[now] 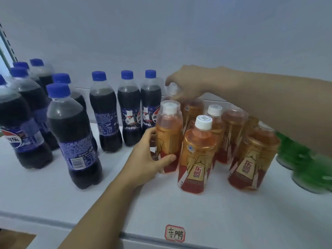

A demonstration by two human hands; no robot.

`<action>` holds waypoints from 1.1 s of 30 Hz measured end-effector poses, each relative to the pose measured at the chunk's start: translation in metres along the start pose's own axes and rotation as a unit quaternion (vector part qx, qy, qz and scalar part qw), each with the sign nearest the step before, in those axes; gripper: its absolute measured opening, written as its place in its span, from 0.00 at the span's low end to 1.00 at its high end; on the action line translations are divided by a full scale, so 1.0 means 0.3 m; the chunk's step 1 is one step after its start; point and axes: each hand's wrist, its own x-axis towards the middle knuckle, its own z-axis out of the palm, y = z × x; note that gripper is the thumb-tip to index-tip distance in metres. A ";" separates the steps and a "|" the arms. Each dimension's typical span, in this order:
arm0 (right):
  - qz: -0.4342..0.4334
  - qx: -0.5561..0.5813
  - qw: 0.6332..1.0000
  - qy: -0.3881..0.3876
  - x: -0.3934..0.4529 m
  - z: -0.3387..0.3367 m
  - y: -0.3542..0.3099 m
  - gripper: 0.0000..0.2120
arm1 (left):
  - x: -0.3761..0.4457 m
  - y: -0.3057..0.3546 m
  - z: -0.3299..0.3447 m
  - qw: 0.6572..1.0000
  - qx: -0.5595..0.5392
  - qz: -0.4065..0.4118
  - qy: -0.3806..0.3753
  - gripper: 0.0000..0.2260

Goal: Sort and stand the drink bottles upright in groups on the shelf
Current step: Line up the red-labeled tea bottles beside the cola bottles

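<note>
Several orange energy-drink bottles with white caps stand upright in a cluster on the white shelf (53,198), right of centre. My left hand (149,159) grips the front-left orange bottle (168,133) around its lower body. Reaching in from the right, my right hand (186,85) closes over the cap of a rear orange bottle (172,90), whose body is mostly hidden. Several dark cola bottles with blue caps stand upright to the left, three in a back row (128,112) and a closer group (75,137).
Green bottles (305,159) stand blurred at the right edge under my right forearm. A handwritten red-framed label (175,233) sticks on the shelf's front edge. The shelf's white back wall rises behind the bottles. A slotted upright post (7,44) is at the far left.
</note>
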 end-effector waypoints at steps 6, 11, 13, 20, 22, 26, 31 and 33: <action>-0.007 -0.021 0.999 0.028 0.029 0.062 0.024 0.33 | 0.004 -0.011 -0.009 0.998 0.039 -0.017 0.043 0.34; -0.010 -0.010 0.999 0.045 0.019 0.083 0.036 0.36 | 0.010 -0.009 -0.013 0.998 0.044 -0.024 0.043 0.35; 0.013 0.013 0.999 0.044 -0.002 0.067 0.059 0.40 | 0.009 -0.010 -0.012 0.998 0.043 -0.028 0.046 0.35; 0.047 -0.033 0.998 -0.034 -0.088 0.036 0.117 0.38 | 0.022 -0.015 -0.004 0.998 0.040 -0.040 0.032 0.32; 0.048 -0.032 0.998 -0.028 -0.103 0.040 0.109 0.38 | 0.024 -0.019 -0.005 0.998 0.036 -0.042 0.033 0.32; 0.024 -0.053 0.997 0.056 -0.154 -0.003 0.069 0.31 | 0.023 -0.030 -0.001 0.997 0.036 -0.062 0.018 0.36; 0.003 0.191 0.981 0.018 -0.187 -0.085 -0.121 0.33 | 0.019 -0.021 0.007 0.995 0.071 -0.070 0.009 0.35; -0.005 0.169 0.983 -0.071 -0.183 -0.074 -0.182 0.33 | 0.011 -0.007 0.012 0.994 0.079 -0.067 0.037 0.34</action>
